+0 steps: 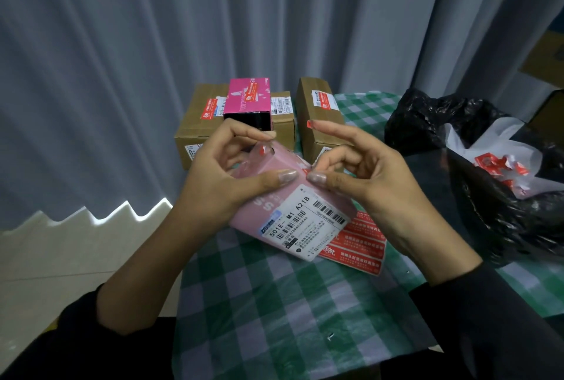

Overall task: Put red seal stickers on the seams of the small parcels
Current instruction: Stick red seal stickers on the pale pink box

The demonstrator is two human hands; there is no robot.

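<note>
Pink parcel (268, 211) is held up off the surface (274, 303) in the head view, tilted, with its white shipping label (305, 227) facing you. Your left hand (219, 175) grips its far-left end, thumb laid along the top edge. Your right hand (363, 175) pinches that same edge just right of that thumb, and its index finger stands straight with a red scrap on the tip. A red seal sticker (263, 151) shows at the parcel's far end. The sticker sheet (360, 242) lies under the parcel's near-right corner. Behind the parcel stand brown boxes (317, 111) and a magenta box (247, 96), and to its right is a black bag (427, 123). The parcel looks like a light card box in glossy wrap, stiff at the edges and probably slippery on the faces. Hold it by the corners and press the seal down along the seam.
</note>
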